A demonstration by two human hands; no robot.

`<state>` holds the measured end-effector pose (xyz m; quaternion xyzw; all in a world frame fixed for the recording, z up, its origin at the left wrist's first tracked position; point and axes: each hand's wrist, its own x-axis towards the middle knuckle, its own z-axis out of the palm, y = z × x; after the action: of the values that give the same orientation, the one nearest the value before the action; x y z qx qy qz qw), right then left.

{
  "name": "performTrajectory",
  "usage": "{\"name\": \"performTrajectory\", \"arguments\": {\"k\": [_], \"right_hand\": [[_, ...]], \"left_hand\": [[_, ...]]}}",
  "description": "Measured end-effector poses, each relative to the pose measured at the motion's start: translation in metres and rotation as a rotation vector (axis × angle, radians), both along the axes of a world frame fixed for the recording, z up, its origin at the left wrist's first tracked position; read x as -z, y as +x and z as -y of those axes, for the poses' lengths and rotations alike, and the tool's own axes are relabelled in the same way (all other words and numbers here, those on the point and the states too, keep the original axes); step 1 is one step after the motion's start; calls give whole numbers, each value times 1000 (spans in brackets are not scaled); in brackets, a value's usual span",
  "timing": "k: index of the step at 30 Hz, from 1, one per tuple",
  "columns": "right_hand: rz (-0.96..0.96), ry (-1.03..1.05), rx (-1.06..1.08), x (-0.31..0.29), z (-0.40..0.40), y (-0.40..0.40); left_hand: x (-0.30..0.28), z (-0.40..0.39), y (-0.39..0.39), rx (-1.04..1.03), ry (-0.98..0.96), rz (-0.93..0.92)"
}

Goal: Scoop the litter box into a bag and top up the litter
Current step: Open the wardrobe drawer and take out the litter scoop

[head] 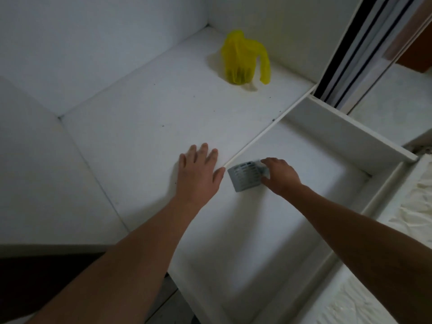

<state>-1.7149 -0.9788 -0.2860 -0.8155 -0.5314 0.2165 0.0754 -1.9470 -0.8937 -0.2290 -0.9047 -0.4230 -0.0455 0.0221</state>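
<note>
1. The view looks down from head height into a white, box-like space with smooth white walls meeting at a far corner.
2. A white raised floor panel (145, 118) fills the left and middle of the view, with a few small dark specks scattered on it.
3. The left hand (198, 174) lies palm down on this panel near its right edge, fingers straight and slightly spread, holding nothing.
4. Just to the right, across a thin white ridge, sits a lower white rectangular tray (292, 141) with raised walls.
5. The right hand (280, 175) reaches into the tray, its fingers curled around the handle end of a small grey plastic litter scoop with slotted blade (245, 175).
6. The scoop's blade points left toward the ridge, close to the left thumb but not touching it. Motion blur makes it unclear whether the blade rests on the tray floor.
7. A translucent yellow plastic bag (243, 59) stands upright near the far corner of the panel, well apart from both hands, with one loose handle drooping to its right. Something darker shows through its lower part.
8. At the right edge, beyond the tray wall, lies crumpled cream-white fabric or paper (416, 206).
9. Dark and white vertical strips (364, 43), like a sliding frame, rise at the upper right.
</note>
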Motion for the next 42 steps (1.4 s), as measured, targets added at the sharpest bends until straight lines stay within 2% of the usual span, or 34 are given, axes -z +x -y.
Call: {"name": "performTrajectory", "arguments": {"k": [8, 16, 21, 26, 34, 42], "right_hand": [[79, -25, -55, 23, -26, 5], [235, -35, -173, 37, -13, 17], [268, -22, -173, 45, -8, 14], [248, -16, -178, 45, -3, 11], [82, -34, -38, 43, 5, 4], [61, -4, 43, 26, 19, 1]], "left_hand": [[2, -3, -2, 27, 42, 13], [3, -1, -1, 16, 46, -10], [4, -2, -1, 17, 48, -18], [4, -2, -1, 17, 42, -18], [3, -3, -2, 17, 17, -20], [1, -3, -1, 22, -11, -46]]}}
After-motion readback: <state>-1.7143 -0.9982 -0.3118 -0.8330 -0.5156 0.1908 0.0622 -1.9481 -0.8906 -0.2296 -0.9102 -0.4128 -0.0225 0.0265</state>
